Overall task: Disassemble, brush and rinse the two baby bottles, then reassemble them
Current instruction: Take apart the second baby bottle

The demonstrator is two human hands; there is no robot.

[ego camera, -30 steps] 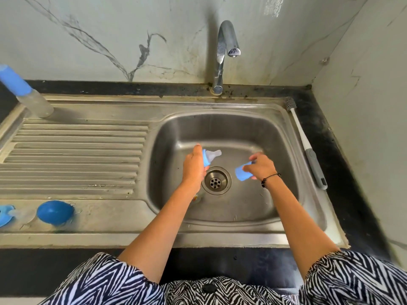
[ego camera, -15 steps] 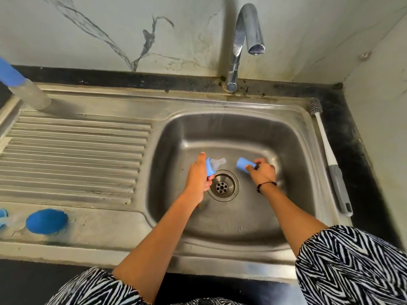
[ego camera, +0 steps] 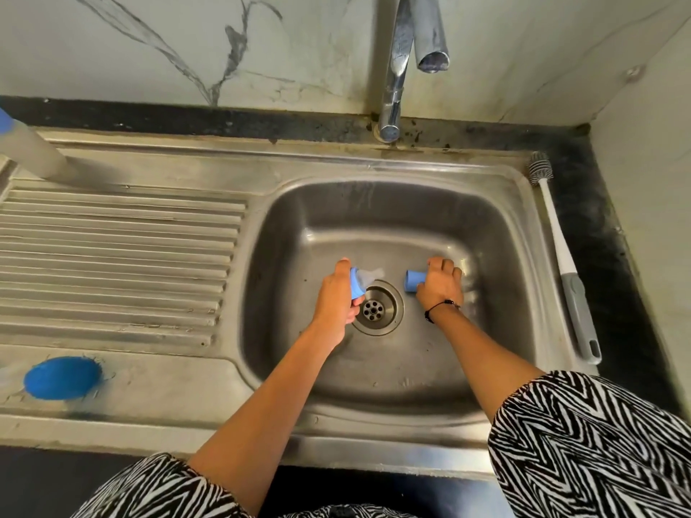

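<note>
Bare forearms from my view, short loose sleeves [ego camera: 598,443] in black-and-white zigzag print, same print across my front, thin black cord bracelet [ego camera: 441,306] on my right wrist

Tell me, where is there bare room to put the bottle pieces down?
The ribbed drainboard is bare between the bottle at its back left corner and the blue cap in front. The basin floor near the front wall is free too. Around the drain it is crowded by the left hand and right hand.
</note>
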